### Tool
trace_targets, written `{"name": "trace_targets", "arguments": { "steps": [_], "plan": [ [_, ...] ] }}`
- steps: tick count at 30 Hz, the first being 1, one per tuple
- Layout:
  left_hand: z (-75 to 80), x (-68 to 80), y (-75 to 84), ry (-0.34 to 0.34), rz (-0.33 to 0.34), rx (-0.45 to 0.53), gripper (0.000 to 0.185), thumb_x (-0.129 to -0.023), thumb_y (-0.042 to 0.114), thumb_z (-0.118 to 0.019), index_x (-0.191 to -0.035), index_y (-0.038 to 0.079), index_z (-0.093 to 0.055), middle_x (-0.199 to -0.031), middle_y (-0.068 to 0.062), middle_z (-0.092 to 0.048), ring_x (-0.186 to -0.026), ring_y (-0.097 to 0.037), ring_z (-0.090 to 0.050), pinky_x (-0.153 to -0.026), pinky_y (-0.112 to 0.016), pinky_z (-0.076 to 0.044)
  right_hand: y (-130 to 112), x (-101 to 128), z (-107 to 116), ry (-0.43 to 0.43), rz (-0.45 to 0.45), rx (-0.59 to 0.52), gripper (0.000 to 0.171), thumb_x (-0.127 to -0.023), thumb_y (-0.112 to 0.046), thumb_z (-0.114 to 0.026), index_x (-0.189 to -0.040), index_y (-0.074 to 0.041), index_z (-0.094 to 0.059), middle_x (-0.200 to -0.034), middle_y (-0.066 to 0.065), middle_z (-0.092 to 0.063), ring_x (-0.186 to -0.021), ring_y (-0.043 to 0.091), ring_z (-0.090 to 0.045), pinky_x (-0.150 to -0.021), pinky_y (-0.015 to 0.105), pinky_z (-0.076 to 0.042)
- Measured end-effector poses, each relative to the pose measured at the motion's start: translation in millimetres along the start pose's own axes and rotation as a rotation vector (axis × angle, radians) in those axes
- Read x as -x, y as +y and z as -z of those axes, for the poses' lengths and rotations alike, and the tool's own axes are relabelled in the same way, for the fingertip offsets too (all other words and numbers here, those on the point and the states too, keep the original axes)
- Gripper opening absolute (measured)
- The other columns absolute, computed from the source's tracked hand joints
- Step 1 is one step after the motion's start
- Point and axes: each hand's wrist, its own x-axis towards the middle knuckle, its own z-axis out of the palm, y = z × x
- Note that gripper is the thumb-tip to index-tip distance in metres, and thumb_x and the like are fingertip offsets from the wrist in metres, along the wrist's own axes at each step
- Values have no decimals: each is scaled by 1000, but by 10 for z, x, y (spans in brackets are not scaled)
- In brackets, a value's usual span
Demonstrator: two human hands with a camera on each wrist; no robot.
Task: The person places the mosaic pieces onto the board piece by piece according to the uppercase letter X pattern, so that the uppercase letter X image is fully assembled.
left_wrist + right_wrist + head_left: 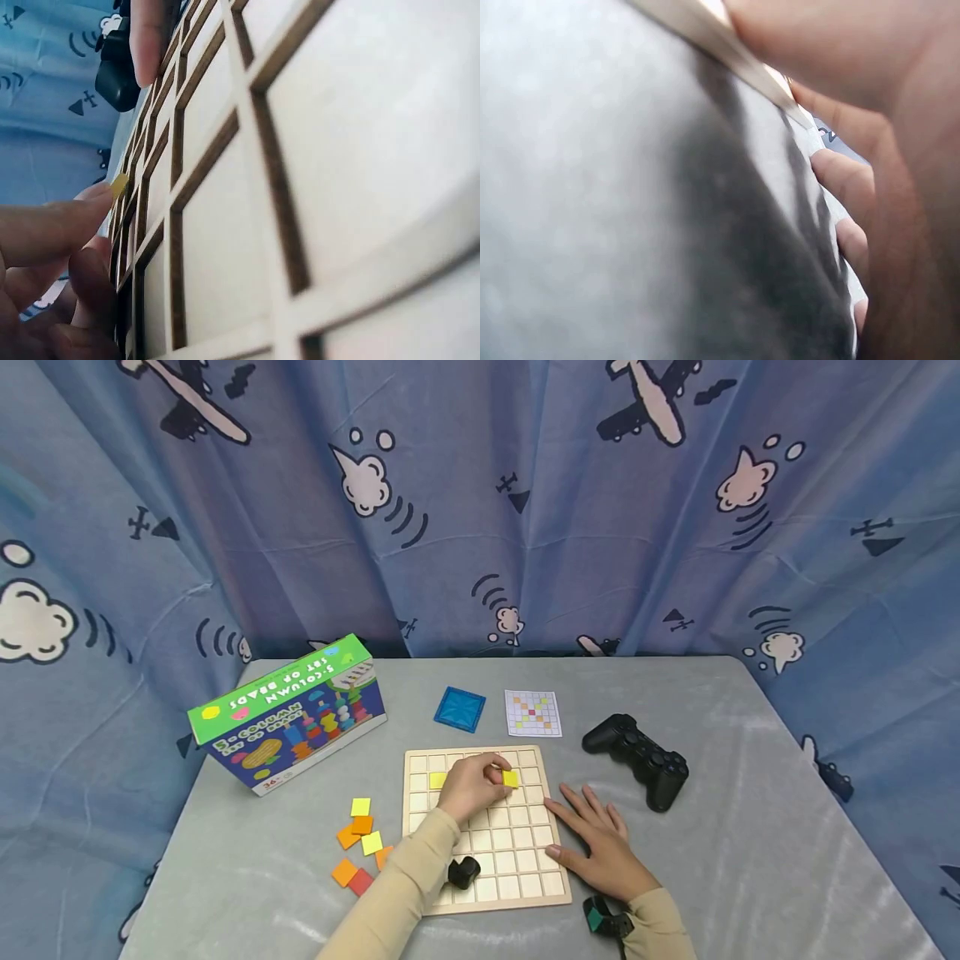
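A wooden grid board (525, 868) lies on the grey table (712, 877). My left hand (472, 785) reaches over its upper rows and pinches a yellow square tile (510, 779) at the fingertips. Another yellow tile (437, 780) sits in a cell just left of that hand. In the left wrist view the yellow tile (118, 185) shows at a fingertip against the board's cells (225, 247). My right hand (600, 843) lies flat with straight fingers on the table, touching the board's right edge. The right wrist view shows only fingers (840, 176) and table, very close.
Loose yellow, orange and red tiles (360, 843) lie left of the board. A green and blue toy box (288, 714) stands at the back left. A blue square lid (460, 707), a pattern card (532, 712) and a black game controller (637, 760) lie behind the board.
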Motion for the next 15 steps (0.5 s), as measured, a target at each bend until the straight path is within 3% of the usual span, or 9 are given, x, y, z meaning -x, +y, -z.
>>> {"name": "trace_targets", "arguments": {
  "steps": [8,15],
  "plan": [
    [-41,-35,8,24,24,-118,26,-75,17,-81,-99,16,-71,-64,9,-53,-56,-6,-46,-56,-24,-37,6,-2,-10,3,6,5,64,-86,-44,-67,-144,-29,-44,-155,7,-30,-144,41,-14,-105,66,-2],
    [-46,-64,19,12,50,-161,27,-75,21,-80,-100,20,-71,-63,9,-55,-57,-6,-48,-55,-24,-37,10,-13,-6,-9,-11,-6,64,-86,-45,-66,-144,-30,-43,-156,6,-28,-144,40,-13,-105,66,-1]
  ]
}}
